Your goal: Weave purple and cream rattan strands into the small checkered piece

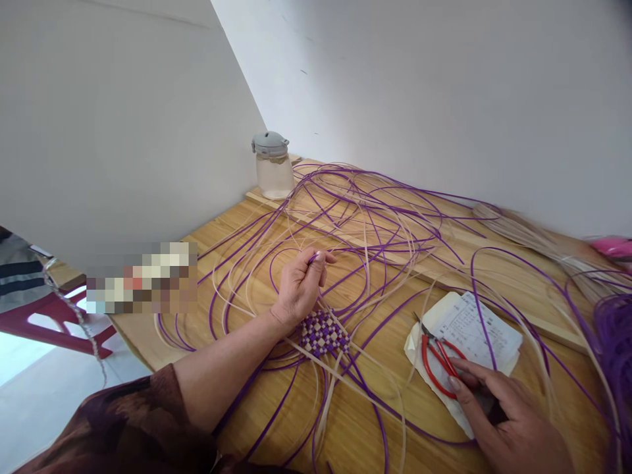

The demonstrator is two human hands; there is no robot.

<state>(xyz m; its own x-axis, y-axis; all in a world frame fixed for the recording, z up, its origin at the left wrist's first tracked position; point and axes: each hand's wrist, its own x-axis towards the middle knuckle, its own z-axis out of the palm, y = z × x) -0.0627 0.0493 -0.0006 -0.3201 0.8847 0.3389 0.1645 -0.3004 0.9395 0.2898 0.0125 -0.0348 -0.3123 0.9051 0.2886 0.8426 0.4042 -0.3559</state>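
My left hand (302, 283) is closed in a pinch on a thin purple strip (313, 259), just above a small woven piece. That piece (323, 332) has a purple and cream check, and long loose strips fan out from its edges over the table. At the right, the thumb and fingers of my right hand (508, 415) grip a handle of red-handled scissors (447, 362). Their dark tips point away from me, up and to the left. Beneath the scissors lie sheets of paper with writing (481, 322).
A lidded jar (273, 168) stands at the back left of the wooden table (222, 230). Purple and cream strips loop across the back. A bundle of pale strips (523, 227) and a purple coil (612, 349) lie at the right. A red stool (54, 326) is at the left.
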